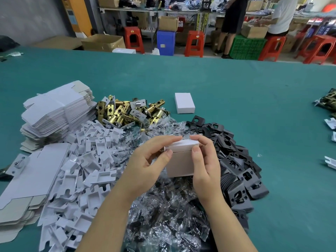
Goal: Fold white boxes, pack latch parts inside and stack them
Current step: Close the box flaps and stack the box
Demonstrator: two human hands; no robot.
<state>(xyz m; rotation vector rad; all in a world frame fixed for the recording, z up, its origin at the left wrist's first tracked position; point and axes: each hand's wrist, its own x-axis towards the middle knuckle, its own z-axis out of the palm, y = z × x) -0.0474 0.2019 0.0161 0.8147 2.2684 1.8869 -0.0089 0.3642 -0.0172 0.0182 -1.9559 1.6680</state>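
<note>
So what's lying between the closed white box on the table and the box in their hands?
In the head view, clear plastic bags, between closed box and held box.

Your two arms come up from the bottom of the frame, bare with no sleeves. Your left hand (pixel 149 160) and right hand (pixel 204 160) wear no gloves or rings. Your nails are short.

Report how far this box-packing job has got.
Done: one closed white cardboard box lies alone on the green table. In hand: the left hand and right hand grip a second small box, pressing its lid flap down. Left: the flat white box blanks, brass latch bolts and black metal plates remain in big piles; no stack yet.
</note>
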